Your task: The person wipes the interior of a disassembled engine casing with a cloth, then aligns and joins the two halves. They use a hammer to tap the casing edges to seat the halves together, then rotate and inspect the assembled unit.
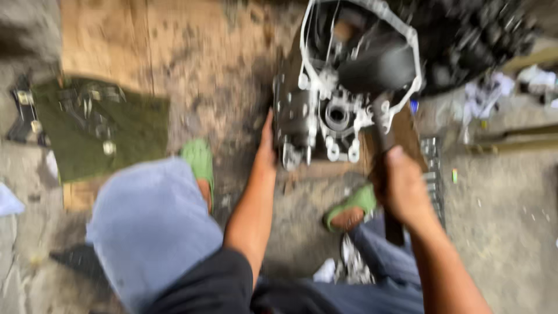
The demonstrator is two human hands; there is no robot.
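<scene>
Crouching over a heavy, rigid grey cast-metal gearbox housing (343,93) on the workshop floor, a person braces its near edge with a flat left hand (267,152), right hand (401,186) fisted round a dark-handled hammer (381,125).

Both forearms bare, no gloves on left hand (266,152) or right hand (403,189). Dark, near-black short sleeve (206,285) covers the left upper arm down to the elbow. Light blue-grey trousers (148,224), loose fit, cloth creased on the right leg. Green open-toed sandals: left sandal (199,160), right sandal (356,202), toes bare. Frame motion-blurred, finer detail unreadable.
</scene>
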